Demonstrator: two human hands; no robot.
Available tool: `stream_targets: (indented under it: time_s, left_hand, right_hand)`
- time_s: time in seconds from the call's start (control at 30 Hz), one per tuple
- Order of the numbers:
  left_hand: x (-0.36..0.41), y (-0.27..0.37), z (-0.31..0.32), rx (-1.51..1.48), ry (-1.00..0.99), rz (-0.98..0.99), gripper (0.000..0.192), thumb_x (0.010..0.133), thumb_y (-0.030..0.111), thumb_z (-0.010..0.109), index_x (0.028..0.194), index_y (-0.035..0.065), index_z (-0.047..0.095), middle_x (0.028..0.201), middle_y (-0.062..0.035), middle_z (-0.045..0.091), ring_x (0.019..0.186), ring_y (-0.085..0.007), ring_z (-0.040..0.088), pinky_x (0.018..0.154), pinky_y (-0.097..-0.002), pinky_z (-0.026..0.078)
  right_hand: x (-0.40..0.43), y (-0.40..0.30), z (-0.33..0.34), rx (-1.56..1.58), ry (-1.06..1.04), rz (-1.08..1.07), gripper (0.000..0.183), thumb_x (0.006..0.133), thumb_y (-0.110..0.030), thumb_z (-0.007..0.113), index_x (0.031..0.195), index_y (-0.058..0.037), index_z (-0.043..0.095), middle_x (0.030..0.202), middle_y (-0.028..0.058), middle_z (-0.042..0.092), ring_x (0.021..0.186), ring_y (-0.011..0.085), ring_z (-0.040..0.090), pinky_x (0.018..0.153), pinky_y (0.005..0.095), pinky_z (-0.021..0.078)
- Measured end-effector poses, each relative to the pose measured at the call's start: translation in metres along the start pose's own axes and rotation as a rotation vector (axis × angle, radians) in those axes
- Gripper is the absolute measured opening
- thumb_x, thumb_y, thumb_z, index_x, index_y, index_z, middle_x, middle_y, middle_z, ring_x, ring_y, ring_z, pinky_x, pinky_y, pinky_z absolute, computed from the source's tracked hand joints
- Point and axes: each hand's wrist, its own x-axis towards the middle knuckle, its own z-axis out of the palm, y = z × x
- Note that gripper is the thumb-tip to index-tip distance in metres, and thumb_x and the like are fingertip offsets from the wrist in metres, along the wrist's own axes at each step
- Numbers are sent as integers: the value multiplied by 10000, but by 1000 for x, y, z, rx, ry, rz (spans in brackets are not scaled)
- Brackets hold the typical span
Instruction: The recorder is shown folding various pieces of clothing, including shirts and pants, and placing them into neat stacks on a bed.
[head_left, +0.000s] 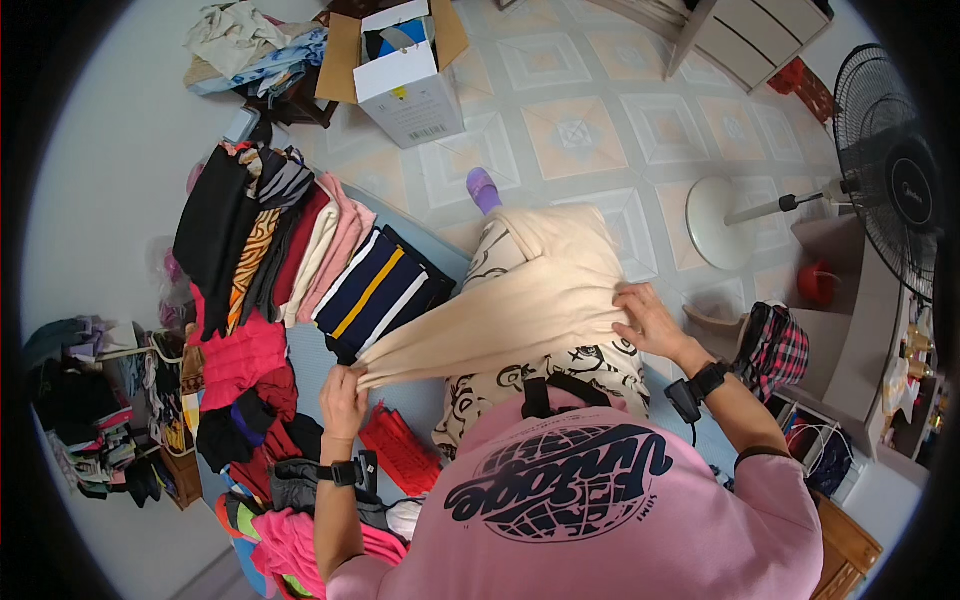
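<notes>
A cream cloth (487, 322), soft and possibly a garment, lies across my lap over the patterned trousers (517, 379). My left hand (343, 401) grips one gathered end, pulling it into a taut, narrowing strip. At the opposite side, my right hand (645, 319) pinches the cloth's edge between thumb and fingers. Part of the cloth drapes over my knees towards the floor. Just beyond my left hand sits a folded navy garment (382, 289) with white and yellow stripes. A folded red lace-like item (401, 450) rests on the bed beside my left forearm.
Folded clothes (300, 247) stand in a row on the blue bed (307, 352). Loose clothes (277, 450) heap up at left. An open cardboard box (412, 105) stands on the tiled floor (577, 135). A pedestal fan (889, 172) and a plaid bag (772, 349) are at right.
</notes>
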Motion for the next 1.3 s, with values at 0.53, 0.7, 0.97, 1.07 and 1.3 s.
stream_targets:
  time_s: [0.53,0.7,0.97,1.07,1.3]
  left_hand:
    - [3,-13,-11,96,97,-8,243,624,-49,573,855,8,524,780,-147,483,752,-336,519,641,-395,423]
    - [47,-14,-21,13,316,33,186,708,-37,540,890,-7,516,862,-139,529,775,-300,539,653,-336,440]
    - [172,-37,-62,76,517,9,139,730,-16,503,868,-5,520,793,-164,535,728,-332,552,640,-350,448]
    - [211,-44,-100,-26,658,-40,136,753,-8,498,884,5,532,751,-154,542,676,-274,559,613,-327,445]
    - [196,-61,-161,-122,793,-101,171,842,27,479,1003,-4,531,895,-57,572,809,-111,540,727,-235,454]
  right_hand:
    - [-31,-10,2,-43,-177,20,377,710,-184,658,1006,-20,492,1005,148,490,934,336,457,867,396,353]
    - [-15,17,28,-185,-82,199,604,595,-98,663,1143,-16,424,1076,176,457,1031,349,424,894,426,338]
    - [81,123,-69,-441,325,147,338,747,-1,482,1076,-57,540,952,197,569,859,378,564,769,421,453]
    - [149,49,-138,-410,399,115,381,757,39,460,1106,-104,510,963,179,544,881,356,553,729,404,442]
    - [155,-24,-197,-511,599,-214,400,712,85,475,1070,-84,534,864,147,518,763,326,538,672,373,432]
